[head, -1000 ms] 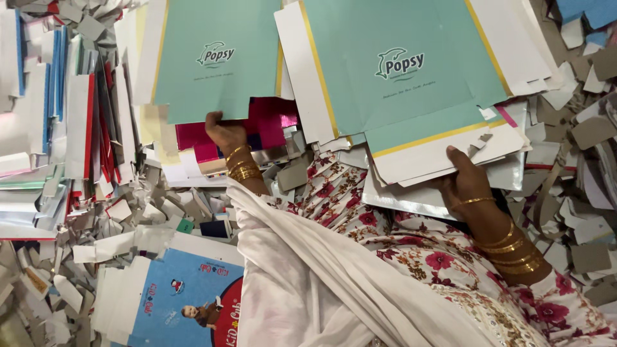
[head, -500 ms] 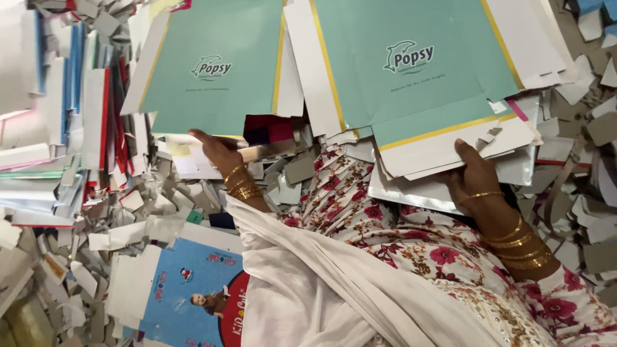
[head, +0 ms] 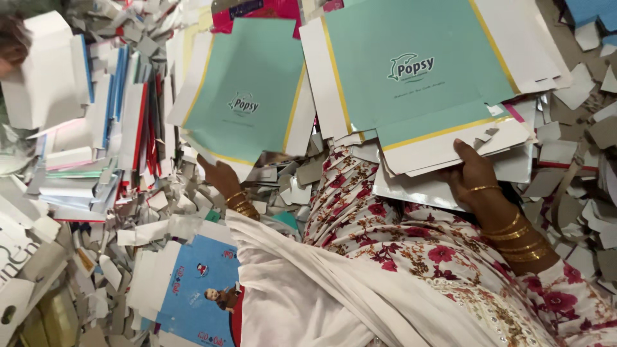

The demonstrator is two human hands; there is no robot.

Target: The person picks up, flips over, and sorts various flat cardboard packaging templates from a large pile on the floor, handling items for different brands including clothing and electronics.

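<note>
The left hand [head: 217, 175] is raised beside the lap [head: 398, 238], fingers closed in a pinching grip, wrist bent back. The right hand [head: 474, 180] lies across the far side of the lap, thumb up, fingers curled under in a grip, forearm angled inward.

We note two items in hand. The first is a single teal carton blank [head: 247, 106], flat and unfolded, with a yellow edge stripe and white flaps; it is held up by its lower edge, tilted slightly, left of centre. The second is a stack of carton blanks [head: 437, 96], its top sheet the same teal with yellow stripe and white margins, the sheets beneath fanned out unevenly at the lower edge. It rests over the lap, gripped at its lower right edge.
</note>
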